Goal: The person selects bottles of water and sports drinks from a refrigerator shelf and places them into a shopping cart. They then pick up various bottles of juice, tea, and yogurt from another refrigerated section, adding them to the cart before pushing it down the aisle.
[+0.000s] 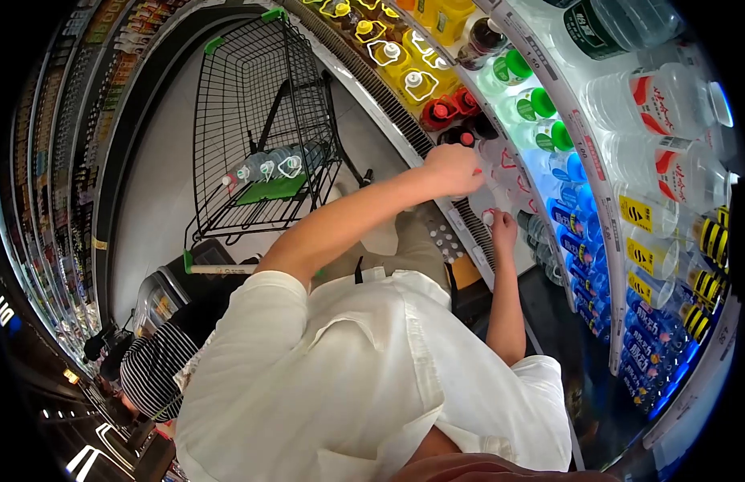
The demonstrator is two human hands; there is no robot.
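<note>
Saw the clear bottles [502, 178] on the low shelf [475, 229], close by both hands, with reddish rings at the necks. Judged likely heavy if full, firm at the neck but thin in the wall, apt to dent under a squeeze and to slip if damp; hardly fragile otherwise. Looked best to take by the neck or ring, with a palm beneath for the weight.

Stretched the left arm across the front of the body, with the elbow bent and the left hand [454, 170] turned back upward, fingers curled. Showed a speck of red at the fingertips, but could not tell whether closed on a bottle or just beside one. Held the right arm nearer the side, forearm pointing ahead, with the right hand [503, 230] bent in and fingertips at a pale cap [488, 217]. Could not tell there, either, between pinching and merely touching.

Had the cart [220, 269] standing to the left, with more bottles [268, 165] lying inside.
</note>
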